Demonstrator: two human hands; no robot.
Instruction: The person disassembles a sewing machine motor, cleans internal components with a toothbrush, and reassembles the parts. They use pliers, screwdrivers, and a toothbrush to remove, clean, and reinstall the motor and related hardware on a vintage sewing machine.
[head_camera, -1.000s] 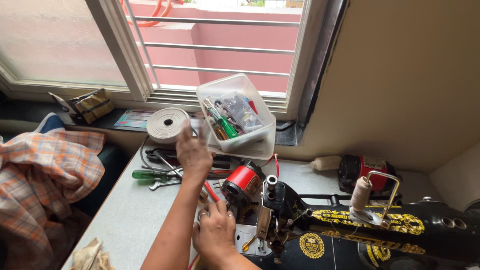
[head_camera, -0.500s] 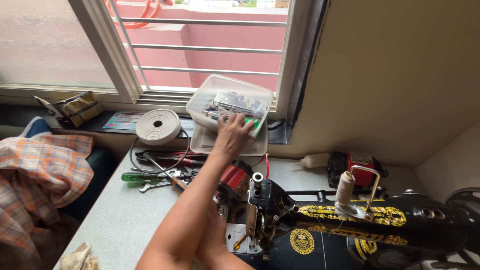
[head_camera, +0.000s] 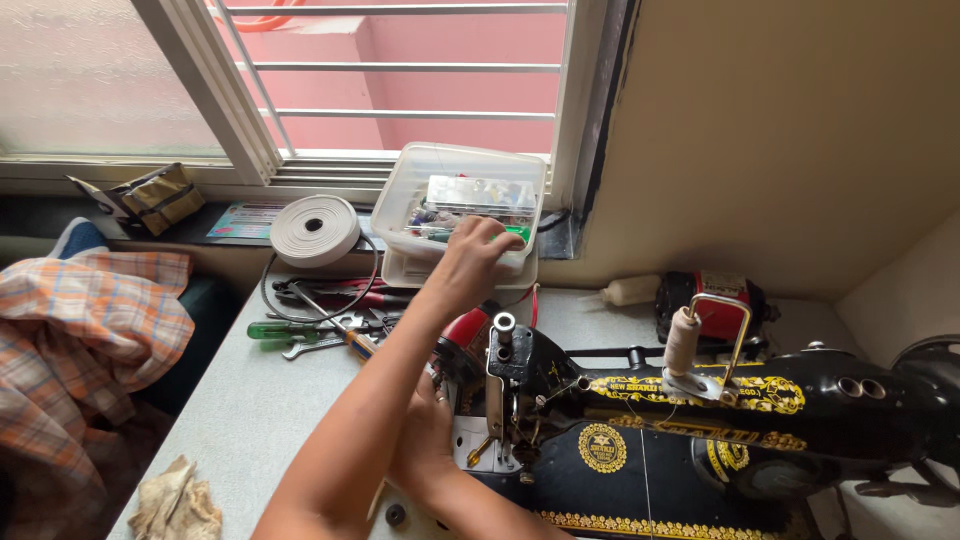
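Note:
My left hand (head_camera: 470, 262) reaches forward to a clear plastic box (head_camera: 402, 190) that stands on the window sill. Its fingers curl over the box's front rim, above small tools and packets inside. My right hand (head_camera: 428, 440) lies lower, at the needle end of a black sewing machine (head_camera: 700, 450) with gold patterns. My left forearm hides most of that hand. A roll of white tape (head_camera: 314, 230) sits just left of the box.
A green-handled screwdriver (head_camera: 275, 330), red pliers (head_camera: 340, 293) and a wrench (head_camera: 320, 345) lie on the grey table. A thread spool (head_camera: 682, 340) stands on the machine, with a red motor (head_camera: 720, 300) and a white bottle (head_camera: 630, 290) behind. Plaid cloth (head_camera: 80, 340) and a rag (head_camera: 175, 505) are at left.
My left hand held the box tilted up in the air, then lowered it onto the sill, where it now sits level. The view has shifted closer. My right hand stayed at the machine.

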